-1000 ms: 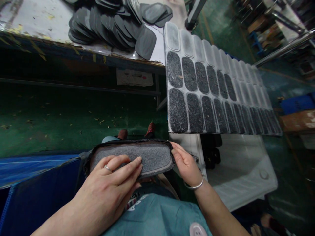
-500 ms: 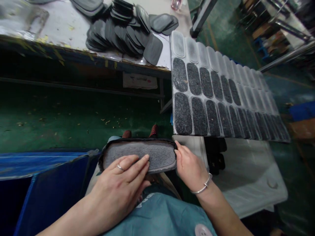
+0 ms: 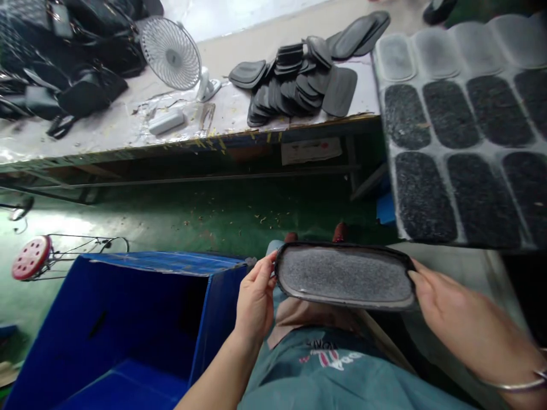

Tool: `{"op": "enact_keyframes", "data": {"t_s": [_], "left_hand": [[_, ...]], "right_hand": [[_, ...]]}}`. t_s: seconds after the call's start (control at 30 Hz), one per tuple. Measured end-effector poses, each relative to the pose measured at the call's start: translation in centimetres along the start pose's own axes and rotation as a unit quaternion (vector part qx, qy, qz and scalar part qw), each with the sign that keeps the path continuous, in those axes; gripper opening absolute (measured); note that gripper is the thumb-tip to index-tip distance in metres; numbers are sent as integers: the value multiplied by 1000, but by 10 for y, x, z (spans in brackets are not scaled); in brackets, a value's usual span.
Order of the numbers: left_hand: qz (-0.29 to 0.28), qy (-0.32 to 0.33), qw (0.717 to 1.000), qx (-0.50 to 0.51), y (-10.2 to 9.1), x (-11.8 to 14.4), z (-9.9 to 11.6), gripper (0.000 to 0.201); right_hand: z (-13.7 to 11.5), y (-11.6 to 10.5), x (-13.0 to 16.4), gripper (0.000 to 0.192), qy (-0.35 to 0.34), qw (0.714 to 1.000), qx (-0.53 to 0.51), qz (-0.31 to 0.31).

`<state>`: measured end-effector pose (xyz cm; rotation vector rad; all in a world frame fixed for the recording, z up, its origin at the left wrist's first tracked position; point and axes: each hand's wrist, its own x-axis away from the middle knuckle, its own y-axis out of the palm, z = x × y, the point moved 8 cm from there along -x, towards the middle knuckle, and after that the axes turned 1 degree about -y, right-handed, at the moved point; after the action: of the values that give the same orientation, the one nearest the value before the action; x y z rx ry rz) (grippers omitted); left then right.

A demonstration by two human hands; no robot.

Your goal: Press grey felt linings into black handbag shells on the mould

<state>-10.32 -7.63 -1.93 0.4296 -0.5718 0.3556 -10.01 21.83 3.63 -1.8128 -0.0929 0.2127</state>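
Between my hands, above my lap, is a shallow black oblong piece with a raised dark rim and a grey felt-like pad inside. My left hand pinches its left end, thumb at the rim. At the opposite end, my right hand grips the rim, its thumb over the edge and the other fingers mostly hidden behind. The piece lies nearly level, pad side up.
A blue bin stands low at the left. Ahead, a workbench carries stacked dark grey pads, a white fan and black handbags. A board with rows of dark oblong pieces is at the right; a red stool is far left.
My left hand has left the pad's surface and now holds the piece's left end. My right hand keeps its end. The view has swung left, bringing the fan, handbags and bin into sight.
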Motion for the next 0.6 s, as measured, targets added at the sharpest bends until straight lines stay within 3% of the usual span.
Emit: {"op": "enact_keyframes", "data": {"t_s": [0.3,0.6], "left_hand": [[43,12,999,6,13,8,-3,23],[50,92,990,-97,8,8,-1,19]], "right_hand": [[-7,-3,1,48,-91,995,43,14],[8,2,7,41,-27,999,18,-2]]}}
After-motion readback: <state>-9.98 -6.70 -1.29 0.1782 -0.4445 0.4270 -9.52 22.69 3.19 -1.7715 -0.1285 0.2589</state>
